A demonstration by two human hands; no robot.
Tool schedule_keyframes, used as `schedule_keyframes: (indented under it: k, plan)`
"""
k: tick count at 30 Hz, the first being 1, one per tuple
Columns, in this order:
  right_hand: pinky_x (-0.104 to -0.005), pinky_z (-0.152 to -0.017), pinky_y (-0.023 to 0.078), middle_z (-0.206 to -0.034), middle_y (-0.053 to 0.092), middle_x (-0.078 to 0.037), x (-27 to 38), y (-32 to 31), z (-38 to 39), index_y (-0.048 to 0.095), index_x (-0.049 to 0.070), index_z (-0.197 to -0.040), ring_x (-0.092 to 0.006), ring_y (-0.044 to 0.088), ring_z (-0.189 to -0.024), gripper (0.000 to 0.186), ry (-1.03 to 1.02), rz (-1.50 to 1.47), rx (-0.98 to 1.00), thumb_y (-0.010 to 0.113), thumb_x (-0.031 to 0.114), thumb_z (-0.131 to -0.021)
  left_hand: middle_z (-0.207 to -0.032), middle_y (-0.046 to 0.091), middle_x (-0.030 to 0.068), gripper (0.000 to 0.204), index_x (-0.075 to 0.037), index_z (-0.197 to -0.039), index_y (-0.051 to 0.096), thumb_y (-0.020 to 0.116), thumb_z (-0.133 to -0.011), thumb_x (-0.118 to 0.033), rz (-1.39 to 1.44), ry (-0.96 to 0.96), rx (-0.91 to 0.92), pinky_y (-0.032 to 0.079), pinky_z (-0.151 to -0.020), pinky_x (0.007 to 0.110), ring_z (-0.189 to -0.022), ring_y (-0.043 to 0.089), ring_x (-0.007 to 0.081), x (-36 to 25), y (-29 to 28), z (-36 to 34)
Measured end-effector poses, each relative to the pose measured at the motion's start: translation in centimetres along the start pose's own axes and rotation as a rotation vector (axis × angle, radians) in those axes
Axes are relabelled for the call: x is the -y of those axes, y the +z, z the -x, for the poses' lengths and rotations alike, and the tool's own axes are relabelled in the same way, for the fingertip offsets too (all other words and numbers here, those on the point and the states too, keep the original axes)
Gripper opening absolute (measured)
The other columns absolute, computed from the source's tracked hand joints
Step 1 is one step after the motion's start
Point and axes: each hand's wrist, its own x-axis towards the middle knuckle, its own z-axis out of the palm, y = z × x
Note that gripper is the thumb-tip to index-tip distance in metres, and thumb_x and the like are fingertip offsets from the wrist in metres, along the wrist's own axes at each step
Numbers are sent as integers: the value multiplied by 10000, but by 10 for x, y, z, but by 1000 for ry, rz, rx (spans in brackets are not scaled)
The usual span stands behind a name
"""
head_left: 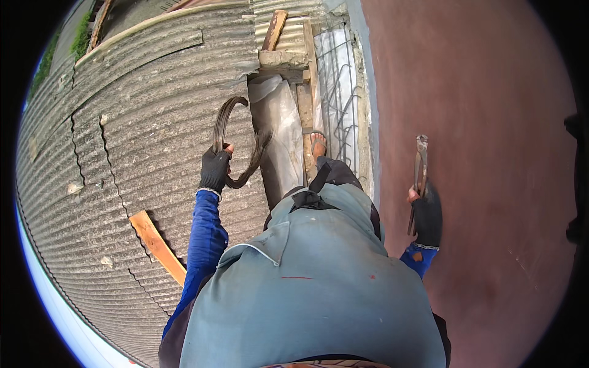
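My left hand [214, 170], in a dark fingerless glove, is closed round a bent bundle of thin tie wire [219, 126]. The bundle curves into an open hook shape above the corrugated roofing. On the other side, my right hand [428, 214], gloved too, grips a pair of end-cutting pincers [420, 164] by the handles. Their jaws point away from me, in front of the reddish-brown wall [491, 184]. No wire lies in the jaws, and the pincers are well apart from the bundle.
Grey corrugated roofing [165, 110] spreads on the left, with an orange-brown plank [156, 245] on it. Ahead, my foot [318, 145] stands in a narrow strip beside plastic sheeting [282, 122]. Bent steel bars [337, 80] run along the wall; a short wood piece [275, 30] lies beyond.
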Motion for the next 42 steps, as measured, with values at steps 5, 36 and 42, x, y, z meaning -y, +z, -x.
schedule_keyframes:
  k: [5,36,42]
  plan:
    - [-259,-658,387,-749,542,3,14,-1,2,574,57,-903,-99,485,-697,233,46,41,84,609,287,-894,-641,543,1,307,-24,-923,631,710,-828,-305,-32,-25,54,423,-451,263,-479,503,98,0,6,-6]
    - [-275,-528,426,-638,531,-17,-2,16,-12,538,65,-845,-113,528,-535,168,-136,214,238,607,213,-883,-590,438,-14,214,-46,-930,583,679,-885,-232,786,35,-360,406,-443,259,-450,419,89,117,-59,172]
    - [-284,-512,423,-629,535,-22,-10,17,-28,543,58,-838,-120,534,-525,184,-167,164,201,607,224,-884,-584,432,-19,208,-65,-894,586,674,-894,-254,834,81,-416,404,-444,259,-450,412,88,121,-64,184]
